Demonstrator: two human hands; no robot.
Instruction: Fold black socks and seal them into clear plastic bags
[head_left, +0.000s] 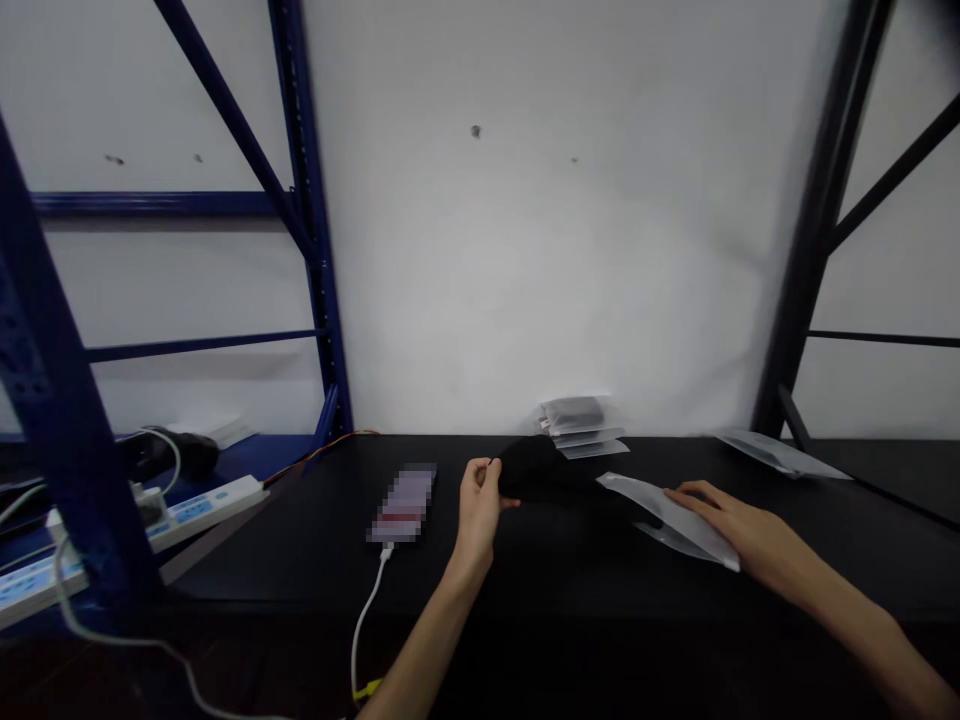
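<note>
A white charging cable [365, 625] is trailing up the bottom of the view beside the left forearm [416, 660], and I'm tracking it to a pixelated phone [401, 503] lying on the black tabletop [277, 545]. I'm seeing the left hand [476, 510] pinching the near edge of a black fabric bundle [536, 470] between thumb and fingertips, so it looks to be lifting or gathering the cloth slightly. The bundle is lying mid-table, between the two hands. I'm judging it soft, light and floppy, with no stiff edge, so a pinch on a gathered fold looks like the surest hold; the far side is partly lost against the dark table. The right hand [739, 525] is lying open, fingers together, pressing on a translucent plastic pouch [675, 520] just right of the bundle. I'm reading that pouch as thin, light and probably slippery, easiest to take by its flat edges. Behind them, a small stack of bagged packets [581, 428] is sitting against the white wall, another pouch [780, 455] is lying back right, and a power strip [154, 525] is sitting on the blue rack shelf at left.
</note>
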